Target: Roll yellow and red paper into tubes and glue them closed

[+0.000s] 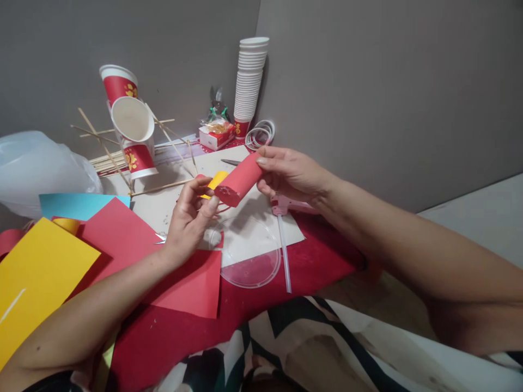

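A red paper tube [241, 178] is held up, tilted, over the work surface. My right hand [288, 169] pinches its upper right end. At the lower left end, the thumb and fingers of my left hand [192, 215] close on the rim. That end looks covered, with pale clear specks on it. Just behind the tube is a yellow paper piece [218, 178], partly hidden by the tube and my left fingers. Below lies a clear round plastic lid [255, 275]. A pink glue gun [281, 204] with a clear glue stick [286, 261] is under my right wrist.
Red paper [196, 283], yellow paper [53, 267] and blue paper [81, 206] lie left. Behind stand a stick frame [163, 187] with paper cups [133, 120], a cup stack [249, 81], a small box [214, 136] and rolled tape [261, 133]. A plastic bag [41, 169] sits far left.
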Motion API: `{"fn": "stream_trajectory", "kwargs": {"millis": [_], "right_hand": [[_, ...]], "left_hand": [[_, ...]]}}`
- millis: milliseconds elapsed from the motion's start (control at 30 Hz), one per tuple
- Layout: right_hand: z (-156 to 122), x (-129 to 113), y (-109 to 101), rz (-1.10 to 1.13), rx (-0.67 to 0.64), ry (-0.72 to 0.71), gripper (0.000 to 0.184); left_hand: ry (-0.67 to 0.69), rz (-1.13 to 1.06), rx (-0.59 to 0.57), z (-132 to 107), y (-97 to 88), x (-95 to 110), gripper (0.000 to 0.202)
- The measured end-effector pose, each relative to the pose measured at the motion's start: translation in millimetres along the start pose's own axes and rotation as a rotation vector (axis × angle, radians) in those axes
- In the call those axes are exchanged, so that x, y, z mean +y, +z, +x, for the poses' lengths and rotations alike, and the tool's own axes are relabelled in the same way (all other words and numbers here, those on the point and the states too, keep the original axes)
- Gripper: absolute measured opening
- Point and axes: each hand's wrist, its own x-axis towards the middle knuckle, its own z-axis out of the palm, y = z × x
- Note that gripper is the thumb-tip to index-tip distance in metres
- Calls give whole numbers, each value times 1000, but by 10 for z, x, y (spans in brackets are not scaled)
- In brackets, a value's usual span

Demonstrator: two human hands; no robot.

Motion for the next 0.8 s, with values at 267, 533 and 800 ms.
{"fn": "stream_trajectory", "kwargs": {"millis": [267,533,800], "right_hand": [[-48,104,169,-18,-24,73,33],[-45,217,170,112,46,142,32],[-158,208,237,222,180,167,35]], "left_hand": [[99,23,26,-46,-4,56,34],[186,98,11,-93,-35,8,26],[479,375,18,-113,-64,73,55]]}}
